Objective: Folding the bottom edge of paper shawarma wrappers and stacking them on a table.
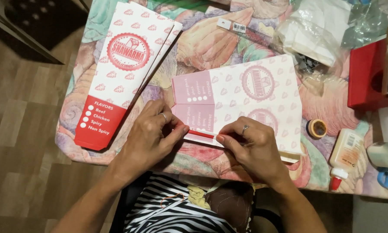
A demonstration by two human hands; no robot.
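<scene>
From my head camera, the flattened paper bag [241, 97] lies printed side down near the table's [211, 162] front edge, close enough for me to press on it. My left hand [153, 136] pinches its folded red flap [201, 134] between thumb and forefinger, holding the crease down; my right hand [250, 146] pinches the same strip from the other end, fingertips bearing on it. A stack of finished bags [125, 69] lies toward the left edge, out of the way. The glue bottle [346, 156] lies on its side by the front right corner, the tape roll [317, 128] just beside it.

Both hands [202, 142] on a flat pink-printed paper sheet [245, 99], red strip [201, 135] between fingertips.
</scene>
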